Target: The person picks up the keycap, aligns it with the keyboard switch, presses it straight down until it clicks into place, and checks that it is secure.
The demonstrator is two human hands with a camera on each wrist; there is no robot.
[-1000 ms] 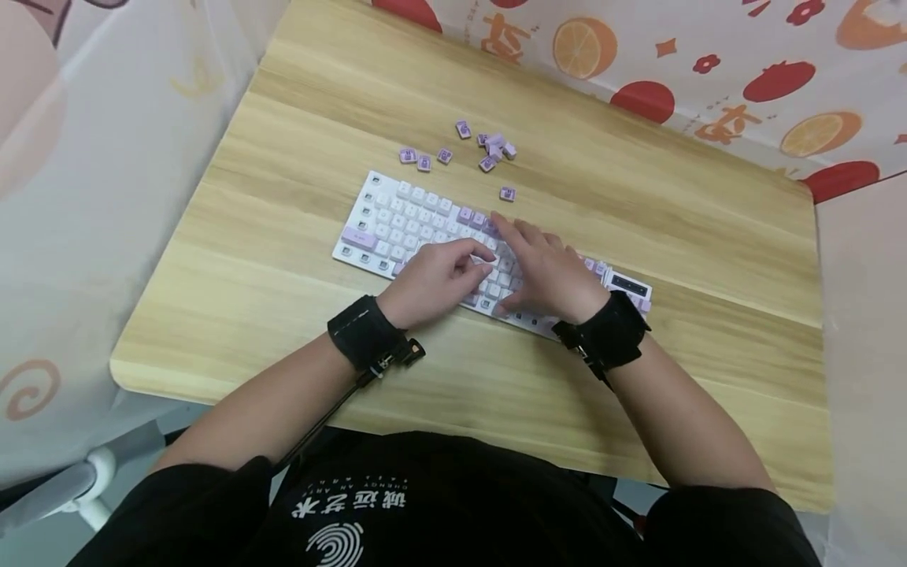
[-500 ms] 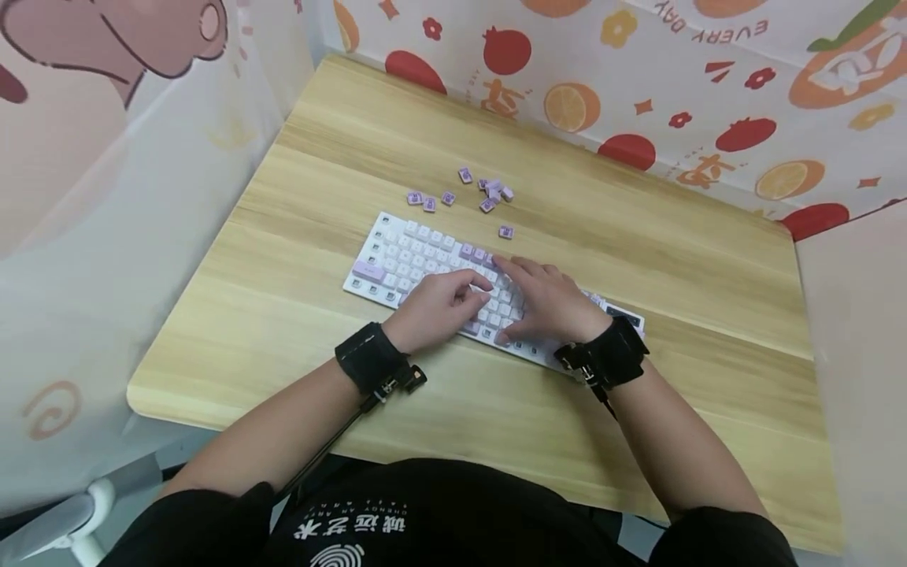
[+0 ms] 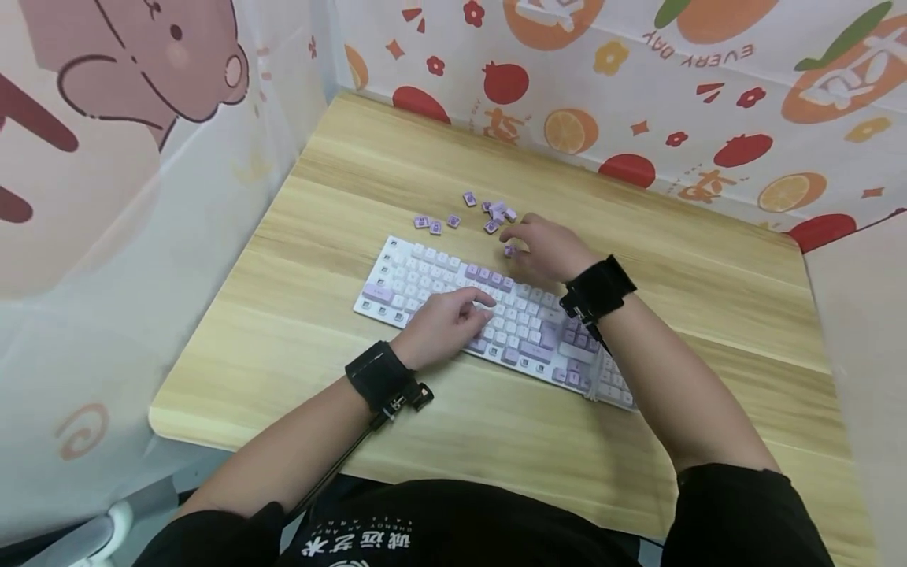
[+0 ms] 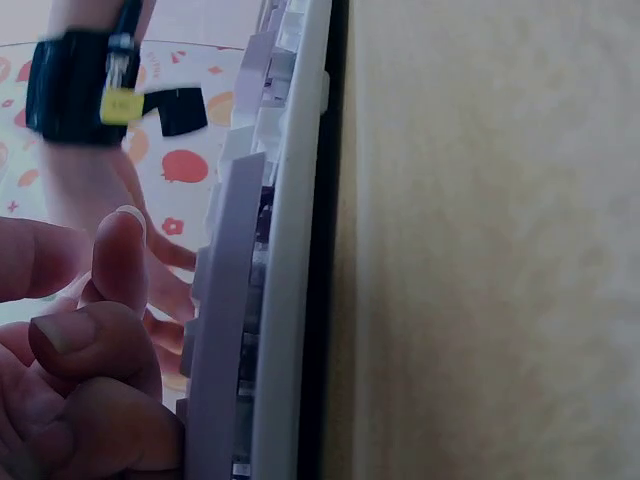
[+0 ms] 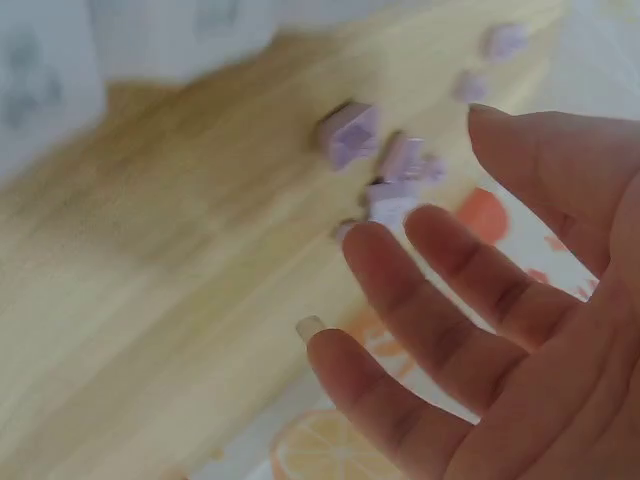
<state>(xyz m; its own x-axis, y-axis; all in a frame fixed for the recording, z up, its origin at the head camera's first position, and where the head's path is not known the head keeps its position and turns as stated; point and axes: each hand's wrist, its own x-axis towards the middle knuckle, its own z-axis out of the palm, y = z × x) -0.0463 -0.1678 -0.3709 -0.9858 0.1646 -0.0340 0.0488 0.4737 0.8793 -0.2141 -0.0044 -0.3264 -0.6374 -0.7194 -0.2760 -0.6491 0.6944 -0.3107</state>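
could knock loose purple keycap (image 3: 509, 251), just beyond kbd (image 3: 523, 335), out of reach by clumsily brushing it w/ r hand (image 3: 554, 248), fingers released, l hand (image 3: 439, 329) loosely curled, apparently empty.

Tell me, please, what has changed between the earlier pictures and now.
The right hand has moved forward from over the keyboard to a loose keycap beyond it; no grip shows. The left hand stays over the keyboard; the other loose keycaps lie as before.
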